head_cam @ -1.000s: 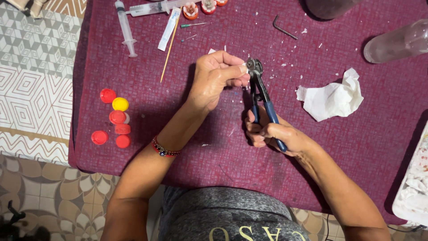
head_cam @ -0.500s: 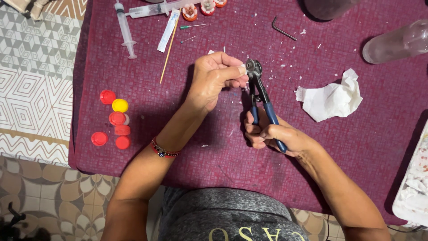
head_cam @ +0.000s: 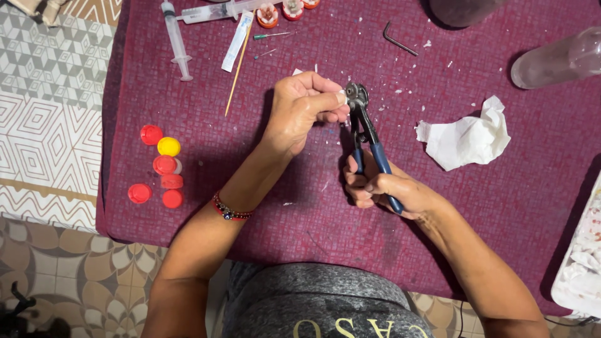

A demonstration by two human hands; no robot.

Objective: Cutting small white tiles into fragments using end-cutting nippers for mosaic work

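My left hand (head_cam: 305, 107) is closed around a small white piece, pinched at its fingertips over the maroon tablecloth (head_cam: 300, 206). My right hand (head_cam: 379, 188) grips the blue handles of a pair of metal pincers (head_cam: 365, 128). The pincers' jaws close on the white piece right at my left fingertips. Most of the piece is hidden inside my fingers. A red bead bracelet (head_cam: 230, 211) sits on my left wrist.
Several red bottle caps and one yellow cap (head_cam: 168, 146) lie at the left. A crumpled white tissue (head_cam: 466, 138) sits at the right. Syringes (head_cam: 175, 39), a wooden stick (head_cam: 236, 69), a bent metal key (head_cam: 398, 39) and a clear bottle (head_cam: 557, 59) lie at the far side. White crumbs are scattered about.
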